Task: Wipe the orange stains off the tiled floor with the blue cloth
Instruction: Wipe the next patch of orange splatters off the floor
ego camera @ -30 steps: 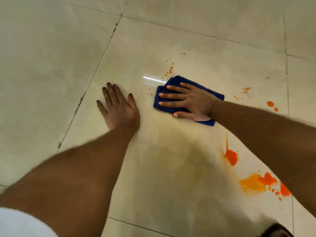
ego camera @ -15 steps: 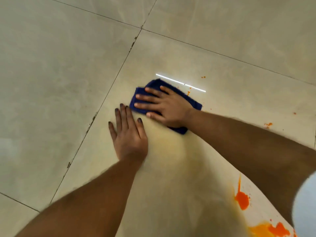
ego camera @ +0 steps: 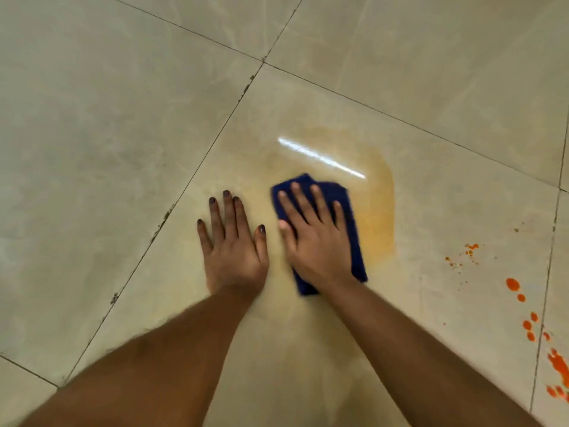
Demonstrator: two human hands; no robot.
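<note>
My right hand (ego camera: 317,238) lies flat, fingers spread, pressing the folded blue cloth (ego camera: 354,241) onto the beige tiled floor (ego camera: 123,149). The cloth shows around the fingers and along the hand's right side. A pale orange smear (ego camera: 380,217) arcs on the tile just right of and beyond the cloth. Bright orange drops (ego camera: 512,284) and fine specks (ego camera: 471,248) lie at the right, with thicker orange blotches (ego camera: 558,365) at the right edge. My left hand (ego camera: 234,245) rests flat on the tile beside the cloth, holding nothing.
Dark grout lines (ego camera: 197,167) cross the floor left of my left hand and behind the smear. A white light reflection (ego camera: 320,157) streaks the glossy tile beyond the cloth.
My right hand has slid the cloth back toward me and turned it lengthwise, leaving a pale orange smear. The small orange specks near the reflection are gone. The left hand stays planted.
</note>
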